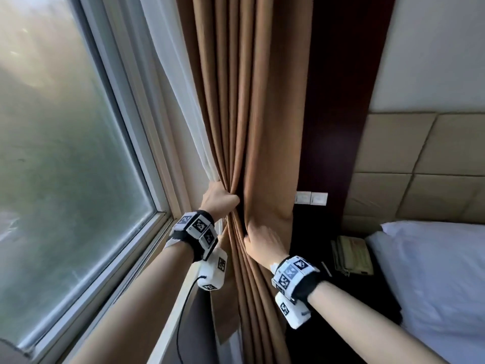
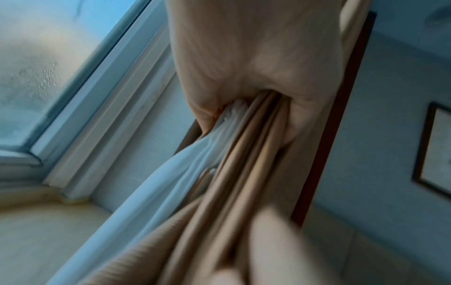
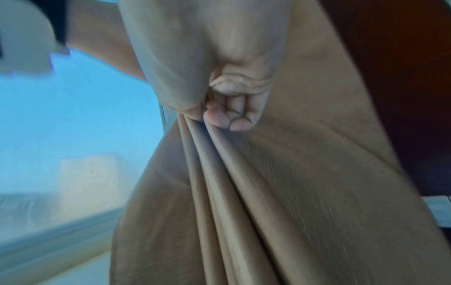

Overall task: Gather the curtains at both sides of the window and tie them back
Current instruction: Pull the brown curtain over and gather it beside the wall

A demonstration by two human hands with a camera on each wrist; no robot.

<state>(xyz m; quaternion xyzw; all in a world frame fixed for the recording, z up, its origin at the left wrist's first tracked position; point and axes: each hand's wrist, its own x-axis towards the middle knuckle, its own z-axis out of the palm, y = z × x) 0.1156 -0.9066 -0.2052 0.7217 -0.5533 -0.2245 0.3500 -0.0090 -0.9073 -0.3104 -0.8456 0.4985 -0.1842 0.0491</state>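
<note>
A brown curtain (image 1: 252,106) hangs in folds at the right side of the window (image 1: 65,153), with a white sheer curtain (image 1: 181,88) behind it. My left hand (image 1: 219,198) grips the bunched brown and sheer fabric at about sill height. In the left wrist view the left hand (image 2: 246,63) closes round the brown folds (image 2: 246,154) and the white sheer (image 2: 185,164). Just below and to the right, my right hand (image 1: 261,241) clutches the brown folds. In the right wrist view the curled fingers (image 3: 234,115) pinch the brown curtain (image 3: 280,192). No tie-back shows.
A dark wood wall panel (image 1: 338,101) stands right of the curtain, with white switches (image 1: 311,198) on it. A bed with a white pillow (image 1: 433,271) and padded headboard (image 1: 420,166) lies right. A beige telephone (image 1: 351,256) sits on a dark bedside surface. The window sill (image 1: 168,324) runs below.
</note>
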